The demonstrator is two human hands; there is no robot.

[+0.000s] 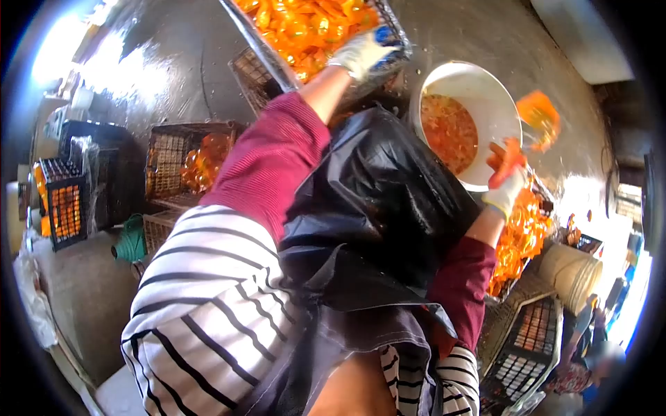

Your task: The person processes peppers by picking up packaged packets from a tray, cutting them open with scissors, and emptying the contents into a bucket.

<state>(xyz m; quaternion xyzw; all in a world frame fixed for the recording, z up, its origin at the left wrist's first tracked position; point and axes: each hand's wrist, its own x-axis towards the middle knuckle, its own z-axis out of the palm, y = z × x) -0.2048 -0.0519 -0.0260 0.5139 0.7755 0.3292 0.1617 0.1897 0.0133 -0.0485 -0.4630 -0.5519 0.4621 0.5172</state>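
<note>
My left hand (362,57), in a white glove, is over the near right corner of a lined crate (281,69) full of orange peppers (305,31). Its fingers look curled, with a patch of blue at them; whether that is a held thing or part of the glove is unclear. My right hand (508,184), in a pale glove with orange-red at the fingers, reaches out beside a white bucket (510,104). Its fingers look spread. Just beyond them is a blurred orange pepper piece (541,118), apparently in the air. Reddish pulp with pale bits (447,132) lies inside the bucket.
More orange peppers (517,236) fill a container below my right hand. A brown crate (163,163) with peppers, a green container (130,239) and a black crate (66,204) are at left. A pale bucket (572,277) and another crate (531,340) stand at right. A person (572,367) is beyond.
</note>
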